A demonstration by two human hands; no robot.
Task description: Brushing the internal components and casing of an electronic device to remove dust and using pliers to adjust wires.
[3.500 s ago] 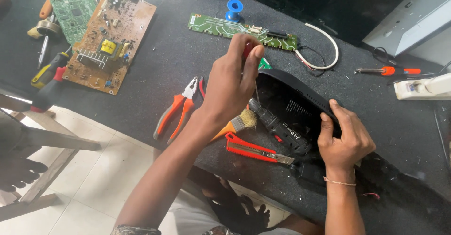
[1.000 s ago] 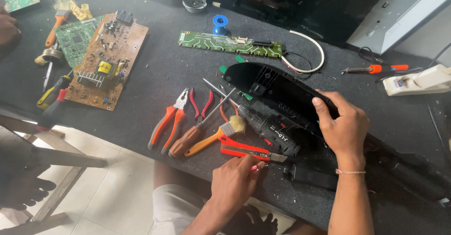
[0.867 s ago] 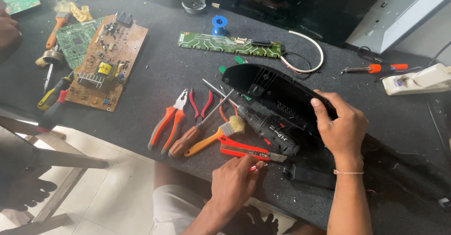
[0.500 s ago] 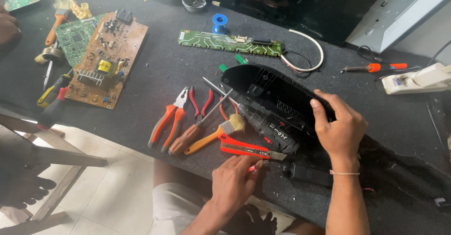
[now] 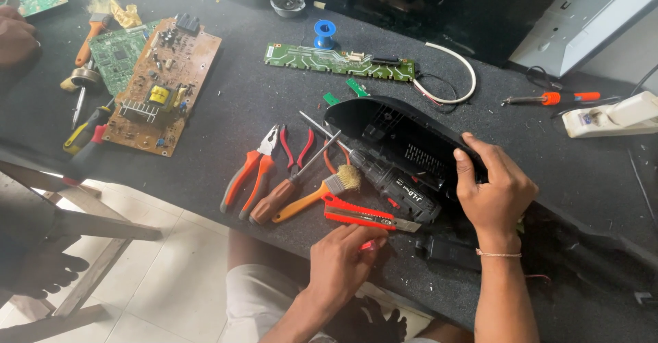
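Workbench (image 5: pixel 226 103) dark and tool-strewn — right hand (image 5: pixel 497 189) fingers clamped on black casing (image 5: pixel 404 134), left hand (image 5: pixel 339 264) fingers curled together.

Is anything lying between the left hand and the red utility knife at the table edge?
Nothing visible does. The left hand is already at the red utility knife, fingertips at its near edge. The brush, screwdriver and black cordless drill lie beyond the knife. The right hand grips the black plastic cover.
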